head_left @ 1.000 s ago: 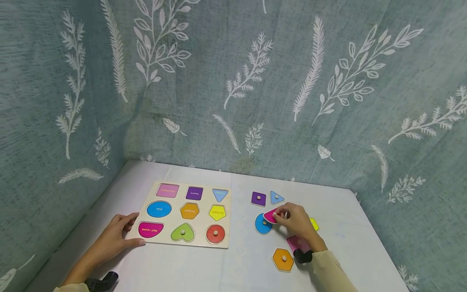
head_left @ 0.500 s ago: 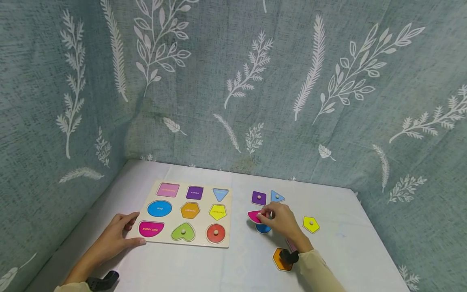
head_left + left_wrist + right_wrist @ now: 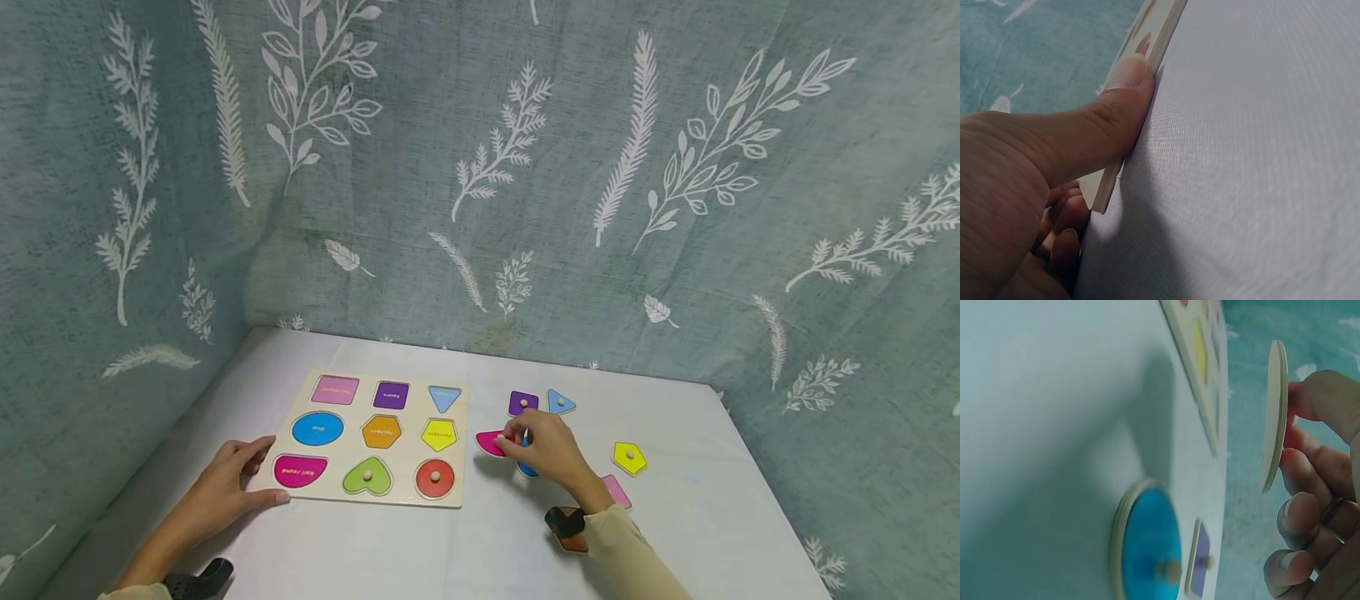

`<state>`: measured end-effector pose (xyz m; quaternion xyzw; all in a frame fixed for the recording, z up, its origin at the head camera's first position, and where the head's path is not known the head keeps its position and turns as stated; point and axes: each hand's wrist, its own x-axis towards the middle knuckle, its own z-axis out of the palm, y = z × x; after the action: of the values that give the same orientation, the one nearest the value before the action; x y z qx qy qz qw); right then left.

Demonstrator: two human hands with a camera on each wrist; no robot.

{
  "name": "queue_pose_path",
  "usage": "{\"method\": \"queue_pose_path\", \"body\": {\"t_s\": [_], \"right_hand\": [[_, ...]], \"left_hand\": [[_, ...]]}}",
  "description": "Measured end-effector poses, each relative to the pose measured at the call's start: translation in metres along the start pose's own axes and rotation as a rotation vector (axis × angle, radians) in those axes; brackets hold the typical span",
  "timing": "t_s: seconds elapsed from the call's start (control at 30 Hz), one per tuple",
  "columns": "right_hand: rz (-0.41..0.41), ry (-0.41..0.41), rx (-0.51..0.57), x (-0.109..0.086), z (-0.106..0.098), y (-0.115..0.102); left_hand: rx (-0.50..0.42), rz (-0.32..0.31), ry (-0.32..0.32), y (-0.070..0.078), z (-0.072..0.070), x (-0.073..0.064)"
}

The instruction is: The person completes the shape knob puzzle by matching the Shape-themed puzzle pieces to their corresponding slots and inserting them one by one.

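My right hand [image 3: 551,450] pinches a magenta half-round puzzle piece [image 3: 489,442] by its knob, raised off the table. In the right wrist view the half-round piece [image 3: 1275,415] shows its bare wooden underside and edge. Below the hand lies the blue oval piece [image 3: 1150,537], partly hidden in the head view. My left hand [image 3: 217,492] holds the near-left corner of the wooden puzzle board [image 3: 337,492], thumb [image 3: 1100,128] along its front edge and fingers at its left side. The green heart [image 3: 368,477] and red circle [image 3: 435,478] pieces sit in the board; the other recesses show printed shapes.
Loose knobbed pieces lie right of the board: a purple square [image 3: 522,403], a light blue triangle [image 3: 559,402], a yellow pentagon [image 3: 629,458], a pink rectangle [image 3: 617,490] and an orange hexagon [image 3: 573,543], partly hidden by the right wrist. Patterned cloth [image 3: 480,167] hangs behind the table.
My right hand has carried the half-round piece leftward, from over the blue oval toward the board. The yellow pentagon has come fully into sight. My left hand stays at the board's corner.
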<state>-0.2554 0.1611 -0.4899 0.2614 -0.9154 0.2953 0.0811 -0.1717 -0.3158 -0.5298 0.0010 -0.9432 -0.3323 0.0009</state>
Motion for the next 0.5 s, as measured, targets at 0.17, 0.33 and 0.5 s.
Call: {"method": "queue_pose_path", "body": {"t_s": [0.17,0.33,0.5], "right_hand": [[-0.049,0.0,-0.02,0.011,0.008,-0.016],[-0.073,-0.023,-0.014,0.019,0.017,-0.033],[-0.099,-0.04,0.014,0.027,0.026,-0.048]], "left_hand": [[-0.005,0.002,0.001,0.001,-0.002,0.001],[0.003,-0.009,0.001,0.002,-0.001,0.0],[-0.001,-0.005,0.002,0.001,-0.001,0.0]]}}
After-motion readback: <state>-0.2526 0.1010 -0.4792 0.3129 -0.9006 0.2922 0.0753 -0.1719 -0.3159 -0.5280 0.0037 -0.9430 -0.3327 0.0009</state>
